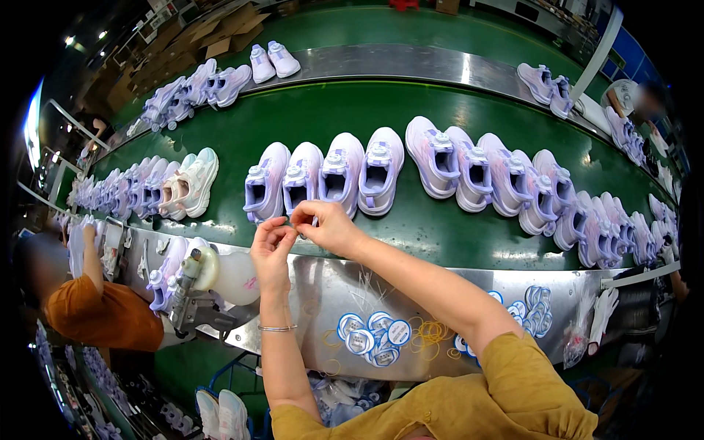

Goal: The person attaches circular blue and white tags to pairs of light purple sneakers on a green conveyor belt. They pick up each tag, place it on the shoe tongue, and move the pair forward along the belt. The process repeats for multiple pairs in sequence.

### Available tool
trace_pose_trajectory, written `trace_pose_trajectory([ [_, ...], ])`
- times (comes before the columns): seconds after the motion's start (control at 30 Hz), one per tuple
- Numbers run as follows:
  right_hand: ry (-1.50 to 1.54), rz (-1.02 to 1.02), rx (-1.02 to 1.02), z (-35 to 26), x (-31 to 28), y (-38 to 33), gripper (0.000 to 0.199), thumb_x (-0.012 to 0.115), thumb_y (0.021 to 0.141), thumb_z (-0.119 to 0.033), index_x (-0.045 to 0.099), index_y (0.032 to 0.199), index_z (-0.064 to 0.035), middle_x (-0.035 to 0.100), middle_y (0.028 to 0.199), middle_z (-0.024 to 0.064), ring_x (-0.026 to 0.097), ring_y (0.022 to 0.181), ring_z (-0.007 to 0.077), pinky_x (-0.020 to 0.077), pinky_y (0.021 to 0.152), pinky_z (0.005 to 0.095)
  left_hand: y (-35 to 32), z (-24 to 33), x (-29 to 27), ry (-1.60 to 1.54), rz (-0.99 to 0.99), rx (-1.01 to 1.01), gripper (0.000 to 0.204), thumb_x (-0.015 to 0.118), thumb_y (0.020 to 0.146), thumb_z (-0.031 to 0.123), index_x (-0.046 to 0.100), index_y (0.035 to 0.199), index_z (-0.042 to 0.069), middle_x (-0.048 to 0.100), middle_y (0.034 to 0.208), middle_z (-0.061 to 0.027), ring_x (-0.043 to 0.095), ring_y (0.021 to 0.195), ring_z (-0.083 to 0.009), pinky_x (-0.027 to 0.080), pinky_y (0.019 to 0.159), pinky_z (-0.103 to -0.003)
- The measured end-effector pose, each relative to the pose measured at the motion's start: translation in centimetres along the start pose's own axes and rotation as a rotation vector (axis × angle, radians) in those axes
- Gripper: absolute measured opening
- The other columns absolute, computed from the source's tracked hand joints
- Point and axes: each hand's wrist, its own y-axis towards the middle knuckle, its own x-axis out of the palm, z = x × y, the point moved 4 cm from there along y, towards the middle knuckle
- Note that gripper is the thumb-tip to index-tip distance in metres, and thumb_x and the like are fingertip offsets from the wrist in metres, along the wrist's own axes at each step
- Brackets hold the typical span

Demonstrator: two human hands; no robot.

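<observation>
My left hand (273, 246) and my right hand (323, 222) meet at the near edge of the green belt. Both have thumb and fingers pinched together, fingertips almost touching. Whatever lies between them is too small to make out. Just beyond stands a row of lavender-and-white sneakers, toes pointing away; one sneaker (301, 165) is right behind my fingers. Below my right forearm, round white tags with blue rims (381, 339) lie in a pile on the metal ledge (323, 282). Thin yellow loops (431, 334) and clear thin strips (367, 291) lie near them.
At left stands a grey tool with a translucent plastic pot (238, 279), beside a co-worker in an orange top (103, 315). More sneakers (125, 187) crowd the belt (220, 125) on both sides. White gloves (603, 317) and a plastic bag (579, 334) lie at right.
</observation>
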Motion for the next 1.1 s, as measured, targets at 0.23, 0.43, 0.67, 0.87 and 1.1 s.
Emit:
trace_pose_trajectory([
  [0.23,-0.057,-0.153,0.060,1.4,0.0,1.0,0.007,0.067,0.077,-0.005,0.063,0.080,0.0000,0.061,0.075,0.0058,0.057,0.068,0.0117,0.0454,0.062,0.0260,0.2,-0.1,-0.3,0.007,0.028,0.008,0.031,0.063,0.084,-0.002,0.054,0.113,-0.003,0.064,0.090,-0.0059,0.059,0.084,-0.0109,0.045,0.080,-0.022],
  [0.43,0.053,-0.248,0.153,1.1,-0.2,1.5,0.008,0.067,0.077,-0.006,0.063,0.080,-0.0007,0.057,0.075,0.0052,0.055,0.068,0.0124,0.0442,0.061,0.0273,0.6,-0.4,-0.2,0.012,0.066,-0.017,0.031,0.063,0.084,-0.002,0.054,0.113,-0.004,0.065,0.092,-0.0065,0.059,0.084,-0.0110,0.044,0.082,-0.023],
  [0.67,-1.110,0.196,-0.291,-5.8,-5.4,-0.8,0.033,0.069,0.075,-0.019,0.061,0.104,-0.0050,0.057,0.090,0.0110,0.054,0.096,0.0263,0.0452,0.070,0.0391,0.8,2.6,3.0,1.090,0.062,0.491,0.056,0.074,0.077,0.023,0.054,0.127,0.010,0.052,0.118,-0.0178,0.046,0.113,-0.0308,0.040,0.092,-0.042],
  [0.87,-0.967,0.008,-0.210,2.6,-10.5,-0.4,0.017,0.065,0.074,-0.015,0.057,0.084,-0.0040,0.061,0.087,0.0127,0.055,0.088,0.0313,0.0468,0.071,0.0440,5.5,-0.8,6.7,1.460,-0.121,0.312,0.045,0.077,0.068,0.037,0.068,0.106,0.015,0.062,0.099,-0.0150,0.049,0.102,-0.0347,0.048,0.076,-0.046],
  [1.1,-1.076,0.109,-0.483,-9.7,-7.2,5.8,0.012,0.062,0.074,-0.015,0.057,0.081,-0.0060,0.061,0.085,0.0075,0.055,0.087,0.0272,0.0424,0.066,0.0441,2.4,-1.3,11.9,1.289,-0.212,0.383,0.033,0.075,0.070,0.031,0.069,0.093,0.008,0.064,0.095,-0.0131,0.053,0.097,-0.0342,0.047,0.077,-0.047],
])
